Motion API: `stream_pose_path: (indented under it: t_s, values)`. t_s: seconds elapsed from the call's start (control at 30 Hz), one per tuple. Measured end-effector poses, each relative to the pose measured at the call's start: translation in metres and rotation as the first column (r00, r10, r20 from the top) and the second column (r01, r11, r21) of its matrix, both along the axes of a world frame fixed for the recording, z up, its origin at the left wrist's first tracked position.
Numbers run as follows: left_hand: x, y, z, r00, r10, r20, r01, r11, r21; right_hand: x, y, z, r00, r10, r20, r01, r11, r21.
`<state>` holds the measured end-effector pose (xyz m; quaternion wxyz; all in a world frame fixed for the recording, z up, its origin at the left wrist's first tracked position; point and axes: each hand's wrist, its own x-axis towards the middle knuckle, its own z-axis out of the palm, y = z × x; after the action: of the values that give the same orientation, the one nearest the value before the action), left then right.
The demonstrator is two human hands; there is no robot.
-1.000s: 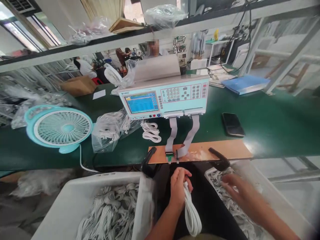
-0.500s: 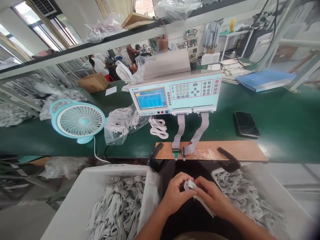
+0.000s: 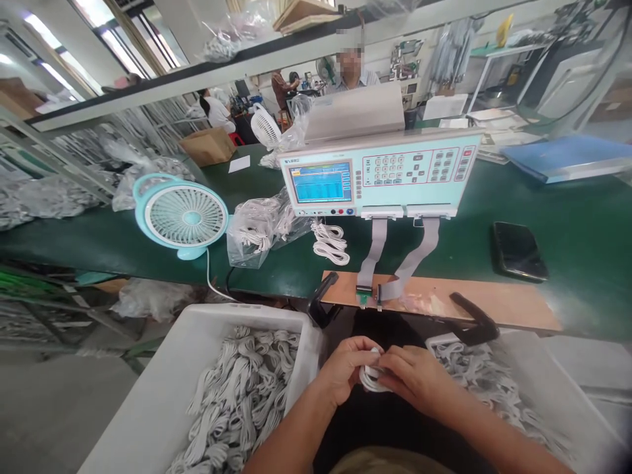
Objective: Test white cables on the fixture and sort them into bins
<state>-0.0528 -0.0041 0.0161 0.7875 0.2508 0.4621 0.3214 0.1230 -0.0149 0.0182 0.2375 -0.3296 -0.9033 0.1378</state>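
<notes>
A coiled white cable [image 3: 374, 378] is held between my two hands, low in front of my lap. My left hand [image 3: 348, 368] grips the bundle from the left, with its thumb and fingers closed on it. From the right, my right hand [image 3: 412, 374] pinches the same bundle near its top. The fingers partly cover the coil, so the cable's ends cannot be made out. Just beyond the hands, two grey ribbon cables [image 3: 378, 253] run from a bench tester [image 3: 380, 174] with a lit screen to small connectors at the table edge.
Bins of bundled white cables stand on both sides: a left bin [image 3: 148, 388] and a right bin [image 3: 538, 368]. Black clamps [image 3: 323, 299] hold a wooden board [image 3: 518, 303] on the green table. A fan [image 3: 190, 217], a phone [image 3: 518, 250] and a loose cable coil [image 3: 330, 243] lie beyond.
The cable bundle has turned in my hands, and its loop now faces me. My right fingers have shifted onto its top. The view has swung slightly left.
</notes>
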Motion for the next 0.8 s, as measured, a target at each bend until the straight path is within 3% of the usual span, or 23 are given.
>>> stream_pose_path:
  t_s: [0.13, 0.2, 0.27, 0.33, 0.4, 0.5, 0.6, 0.8]
  values:
    - [0.005, -0.003, -0.009, 0.975, 0.178, -0.130, -0.155, 0.974, 0.168, -0.010, -0.001, -0.002, 0.999, -0.027, -0.018, 0.029, 0.997, 0.071]
    - [0.009, -0.003, -0.012, 0.944, 0.278, -0.178, -0.220, 0.931, 0.290, -0.013, -0.001, -0.005, 0.992, -0.083, -0.093, 0.084, 0.997, -0.001]
    - [0.012, 0.000, -0.013, 0.920, 0.336, -0.202, -0.252, 0.901, 0.352, -0.014, 0.003, -0.010, 0.964, -0.167, -0.206, 0.136, 0.978, -0.156]
    - [0.016, 0.004, -0.012, 0.915, 0.346, -0.206, -0.264, 0.902, 0.341, -0.014, 0.010, -0.017, 0.893, -0.308, -0.327, 0.175, 0.909, -0.378]
    - [0.020, 0.009, -0.011, 0.917, 0.348, -0.196, -0.278, 0.908, 0.312, -0.015, 0.019, -0.026, 0.776, -0.472, -0.419, 0.155, 0.787, -0.598]
    - [0.024, 0.017, -0.012, 0.908, 0.380, -0.176, -0.321, 0.901, 0.291, -0.020, 0.031, -0.038, 0.588, -0.641, -0.493, 0.071, 0.649, -0.758]
    - [0.024, 0.022, -0.016, 0.901, 0.411, -0.140, -0.376, 0.900, 0.222, -0.025, 0.038, -0.044, 0.498, -0.709, -0.499, 0.040, 0.593, -0.804]
    - [0.017, 0.025, -0.020, 0.931, 0.361, -0.048, -0.350, 0.924, 0.153, -0.025, 0.040, -0.041, 0.457, -0.737, -0.498, -0.003, 0.558, -0.830]
